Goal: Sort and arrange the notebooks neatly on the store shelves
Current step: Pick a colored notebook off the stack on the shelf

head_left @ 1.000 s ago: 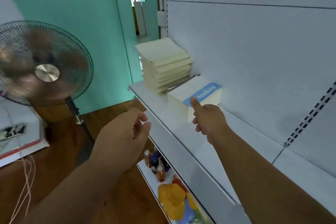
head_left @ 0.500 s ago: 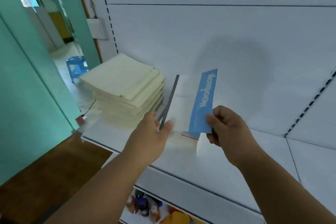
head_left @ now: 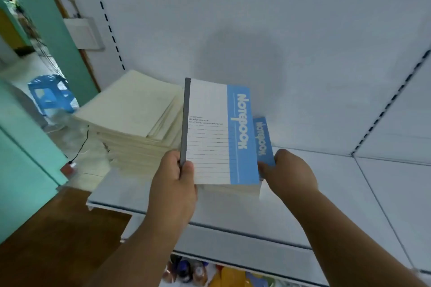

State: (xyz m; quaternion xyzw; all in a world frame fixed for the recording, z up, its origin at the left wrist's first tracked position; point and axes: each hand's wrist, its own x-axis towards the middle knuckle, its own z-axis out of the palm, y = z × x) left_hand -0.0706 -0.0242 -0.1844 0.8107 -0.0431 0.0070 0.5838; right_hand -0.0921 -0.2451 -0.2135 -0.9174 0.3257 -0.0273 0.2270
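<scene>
On the white shelf (head_left: 326, 193) — left hand (head_left: 173, 184) pinches a blue-and-white notebook (head_left: 214, 133) by its grey spine, cover tilted up. Right hand (head_left: 291, 170) grips the blue-edged notebook (head_left: 263, 140) behind it. Both sit over a small pile, just right of the cream notebook stack (head_left: 135, 119).

The left hand (head_left: 173, 184) pinches the grey spine of a white-and-blue notebook (head_left: 214, 133), lifted and tilted above a stack of like notebooks (head_left: 262, 140) on the white shelf (head_left: 326, 193); the right hand (head_left: 291, 170) holds that stack's right edge; a cream pile (head_left: 135, 119) sits just left.
</scene>
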